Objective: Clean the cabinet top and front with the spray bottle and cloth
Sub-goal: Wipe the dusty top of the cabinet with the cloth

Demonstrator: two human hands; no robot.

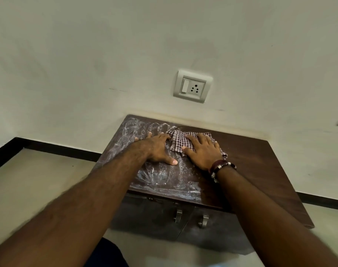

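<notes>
The left hand (156,149) is laid flat and open on the cabinet top (260,160), palm down, fingers spread, with nothing gripped; its fingertips just touch the near edge of the cloth (178,140). It is judged to be placed there as a brace while weight is leaned forward. Under and around it the left part of the top is covered in whitish smeared streaks (164,178), likely spray residue or dust not yet wiped off.

The checked cloth is spread flat toward the back of the top, near the wall (87,64), and is pinned under the right hand (202,153). That hand is open too, fingers splayed over the fabric, pressing rather than clutching, so that a wide patch is covered per stroke. A beaded bracelet (221,167) is worn at the wrist.

Right of the cloth the wood looks dark and clean, so wiping is judged partly done. The cabinet front (145,218) with two metal handles (191,218) is dusty, untouched. A wall socket (192,86) is set above. No spray bottle is seen.
</notes>
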